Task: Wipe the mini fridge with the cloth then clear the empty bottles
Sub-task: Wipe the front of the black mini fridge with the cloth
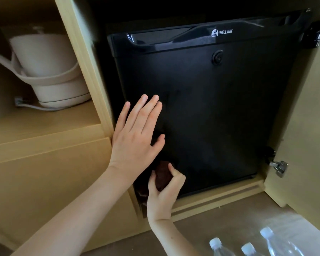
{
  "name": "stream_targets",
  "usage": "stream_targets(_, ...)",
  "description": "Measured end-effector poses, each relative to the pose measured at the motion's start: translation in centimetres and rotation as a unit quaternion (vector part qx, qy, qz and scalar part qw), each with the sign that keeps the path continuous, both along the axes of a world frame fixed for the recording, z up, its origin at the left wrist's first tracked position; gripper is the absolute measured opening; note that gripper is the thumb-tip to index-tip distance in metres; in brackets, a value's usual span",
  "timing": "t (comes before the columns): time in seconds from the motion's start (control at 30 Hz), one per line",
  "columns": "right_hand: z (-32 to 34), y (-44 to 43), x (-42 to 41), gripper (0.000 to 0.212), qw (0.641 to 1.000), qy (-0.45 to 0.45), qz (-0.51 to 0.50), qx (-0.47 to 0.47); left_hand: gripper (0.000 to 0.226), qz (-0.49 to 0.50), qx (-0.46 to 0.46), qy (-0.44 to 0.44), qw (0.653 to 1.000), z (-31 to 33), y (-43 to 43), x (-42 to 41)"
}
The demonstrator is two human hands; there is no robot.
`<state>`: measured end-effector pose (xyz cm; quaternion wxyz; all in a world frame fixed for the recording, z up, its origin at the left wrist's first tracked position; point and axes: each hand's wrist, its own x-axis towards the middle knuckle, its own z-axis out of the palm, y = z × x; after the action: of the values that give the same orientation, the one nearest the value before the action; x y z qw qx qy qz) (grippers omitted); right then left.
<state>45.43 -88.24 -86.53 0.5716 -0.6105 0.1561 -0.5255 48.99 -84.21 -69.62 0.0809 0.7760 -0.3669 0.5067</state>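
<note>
The left hand (137, 133) lies flat, fingers straight, on the mini fridge (211, 108) door at 9 o'clock. The right hand (163, 193) grips the dark cloth (163, 176) at its 7 o'clock corner; bottles (248, 248) stand at 5 o'clock.

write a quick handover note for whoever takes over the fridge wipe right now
Left hand: open, flat against the closed black glossy mini fridge door, near its left edge.
Right hand: fingers grip the dark brown cloth at the door's lower left corner.
Three clear plastic bottles with white caps: on the floor at lower right, untouched.
Done: cloth is at the door; how much is wiped cannot be told.
Left: finish wiping, then clear the bottles.
</note>
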Motion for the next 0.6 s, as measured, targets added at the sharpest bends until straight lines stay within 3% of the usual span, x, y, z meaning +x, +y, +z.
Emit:
stream_targets(0.17,-2.7,-0.7,-1.7,0.055,0.996,0.052,0.002,0.078,0.071,0.007,0.005,-0.003,1.000,0.0,0.0,-0.1)
stream_targets(0.4,3.9,-5.3,-0.2,0.041,0.999,-0.047,-0.018,0.015,0.068,0.012,0.012,-0.009,1.000,0.1,0.0,-0.1)
stream_targets(0.6,-0.7,-6.2,-2.1,0.044,0.997,0.044,-0.050,0.028,0.068,0.018,0.015,-0.010,1.000,0.2,0.0,-0.1)
